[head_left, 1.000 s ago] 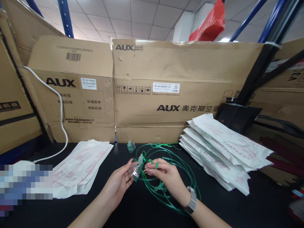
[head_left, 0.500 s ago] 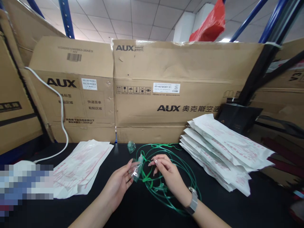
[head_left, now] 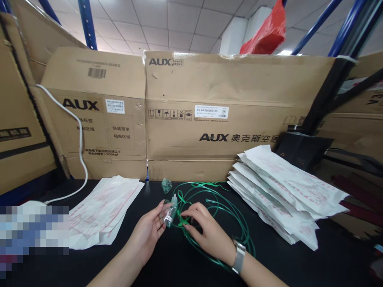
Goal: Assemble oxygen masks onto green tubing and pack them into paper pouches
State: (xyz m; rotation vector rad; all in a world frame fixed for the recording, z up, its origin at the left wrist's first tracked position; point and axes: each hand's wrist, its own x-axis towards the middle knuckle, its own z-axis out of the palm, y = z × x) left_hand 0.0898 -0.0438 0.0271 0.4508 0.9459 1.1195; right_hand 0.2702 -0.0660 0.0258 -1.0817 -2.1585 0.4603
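My left hand (head_left: pixel 149 231) grips a small clear plastic mask piece (head_left: pixel 169 210) just above the black table (head_left: pixel 179 267). My right hand (head_left: pixel 206 231) lies over a coil of green tubing (head_left: pixel 223 207), and its thumb and forefinger pinch a flat green strap (head_left: pixel 181 222) beside the clear piece. A wristwatch (head_left: pixel 238 257) sits on the right wrist. A second small green-tinted plastic part (head_left: pixel 166 185) lies on the table behind the coil, apart from both hands.
A stack of white paper pouches (head_left: pixel 284 191) rises at the right. A flatter pile of the same pouches (head_left: pixel 104 207) lies at the left. Large AUX cardboard boxes (head_left: pixel 215 115) wall off the back. A white cable (head_left: pixel 78 151) hangs at left.
My right hand has come down from a raised pose onto the coil and now pinches the green strap lower, near the table. The left hand keeps hold of the clear piece.
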